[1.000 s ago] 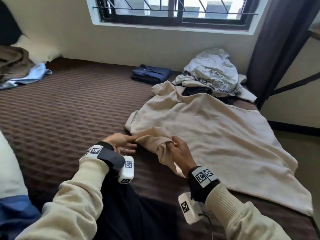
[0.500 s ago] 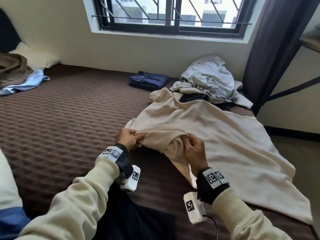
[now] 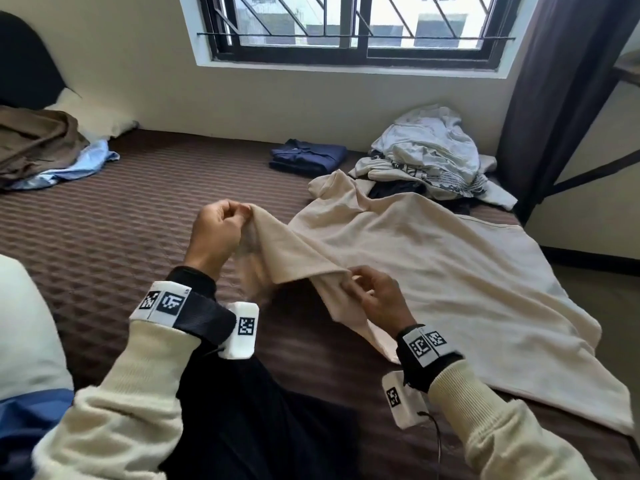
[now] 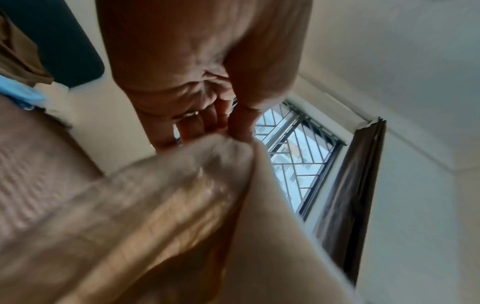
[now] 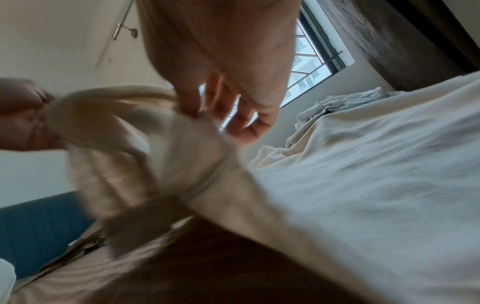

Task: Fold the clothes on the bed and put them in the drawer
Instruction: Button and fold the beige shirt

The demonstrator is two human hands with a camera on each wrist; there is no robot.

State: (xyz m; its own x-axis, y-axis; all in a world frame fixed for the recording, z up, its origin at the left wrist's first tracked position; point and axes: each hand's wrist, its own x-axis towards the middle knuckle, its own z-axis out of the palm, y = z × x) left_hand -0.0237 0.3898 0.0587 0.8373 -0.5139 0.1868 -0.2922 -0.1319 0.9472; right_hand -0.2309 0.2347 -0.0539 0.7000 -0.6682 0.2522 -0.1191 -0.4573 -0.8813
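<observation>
A large cream shirt (image 3: 433, 271) lies spread over the right half of the brown bed (image 3: 121, 244). My left hand (image 3: 221, 230) pinches its near sleeve edge and holds it lifted above the mattress; the left wrist view shows thumb and fingers (image 4: 233, 125) nipping the cream shirt (image 4: 207, 185). My right hand (image 3: 374, 296) pinches the same sleeve lower down, nearer me; in the right wrist view its fingers (image 5: 192, 102) clasp the bunched cream shirt (image 5: 155, 148). The sleeve stretches taut between both hands. No drawer is in view.
A folded navy garment (image 3: 308, 157) lies by the far wall. A heap of white and printed clothes (image 3: 429, 157) sits at the far right. Brown and light blue cloth (image 3: 41, 147) is piled at the far left. A dark curtain (image 3: 547, 98) hangs at right.
Both hands have lifted the sleeve off the mattress. The left hand rose and moved away from me, stretching the cloth out between the two hands.
</observation>
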